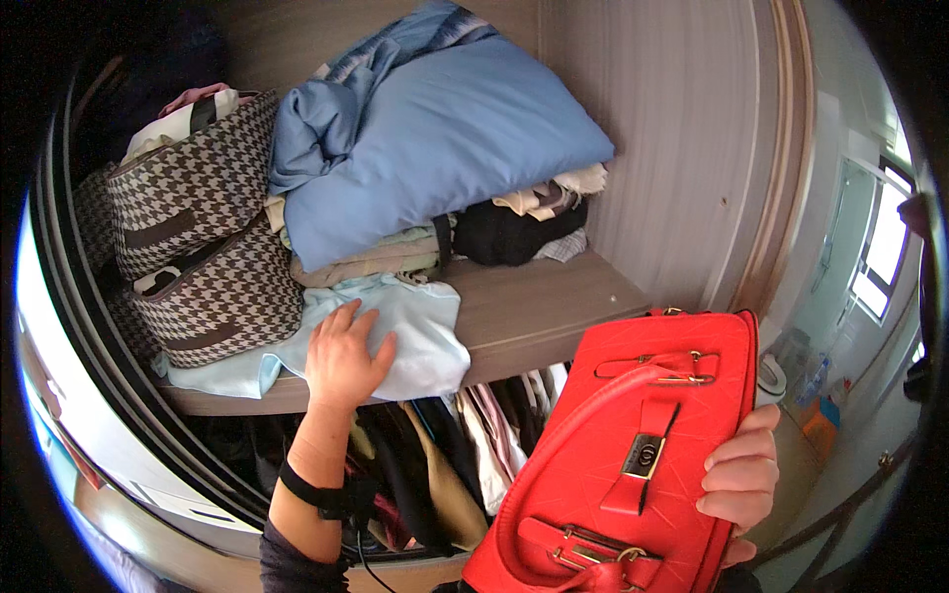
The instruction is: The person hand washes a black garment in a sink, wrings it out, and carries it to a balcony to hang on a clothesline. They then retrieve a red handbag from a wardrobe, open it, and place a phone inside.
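My right hand [741, 471] grips a red handbag [586, 459] by its edge at the lower right; the bag has gold-coloured buckles, a bow and a looped handle. My left hand [347, 359] rests with fingers spread on a light blue cloth [426, 341], which lies over the front of a wooden wardrobe shelf [519, 319]. Behind that hand, a large blue satin-like quilt or pillow [445, 141] sits on folded textiles [371, 263]. Two houndstooth fabric storage bins [196, 185] are stacked at the left, the lower one touching the cloth.
Clothes [437, 467] hang below the shelf. A black garment [511, 233] lies under the quilt at the right. The wardrobe's side panel [667, 148] bounds the shelf, and a sliding door frame [111, 356] curves along the left. A bathroom with a toilet [771, 379] shows beyond.
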The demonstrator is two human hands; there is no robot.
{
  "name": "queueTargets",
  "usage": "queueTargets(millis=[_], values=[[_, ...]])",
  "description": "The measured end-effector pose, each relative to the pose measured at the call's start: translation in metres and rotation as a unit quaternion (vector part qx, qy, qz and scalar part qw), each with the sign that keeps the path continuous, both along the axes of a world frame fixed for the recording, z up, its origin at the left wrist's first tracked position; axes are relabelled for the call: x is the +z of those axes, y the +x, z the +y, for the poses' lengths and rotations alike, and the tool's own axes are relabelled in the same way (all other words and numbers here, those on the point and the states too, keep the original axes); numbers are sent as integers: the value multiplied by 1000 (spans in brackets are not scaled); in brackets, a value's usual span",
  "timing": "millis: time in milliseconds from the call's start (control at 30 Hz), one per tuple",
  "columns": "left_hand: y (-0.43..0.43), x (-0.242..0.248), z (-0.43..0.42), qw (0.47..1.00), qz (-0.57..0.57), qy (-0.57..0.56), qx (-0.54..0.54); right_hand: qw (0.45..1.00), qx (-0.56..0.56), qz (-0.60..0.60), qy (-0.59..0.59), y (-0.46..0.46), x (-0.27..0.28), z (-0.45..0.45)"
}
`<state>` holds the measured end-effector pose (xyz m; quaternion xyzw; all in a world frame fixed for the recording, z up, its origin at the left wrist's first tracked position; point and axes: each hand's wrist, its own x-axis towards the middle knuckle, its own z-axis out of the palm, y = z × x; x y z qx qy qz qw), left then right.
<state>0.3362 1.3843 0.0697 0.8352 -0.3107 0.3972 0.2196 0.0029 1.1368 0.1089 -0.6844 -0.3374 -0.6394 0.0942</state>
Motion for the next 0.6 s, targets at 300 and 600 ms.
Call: queueTargets(millis=[300,600], values=[[-159,3,38,892,229,-16,-389,978,-153,137,-36,-50,-6,38],[-306,-28,199,766,481,-45,-425,987,-31,147,-58,4,-76,218]])
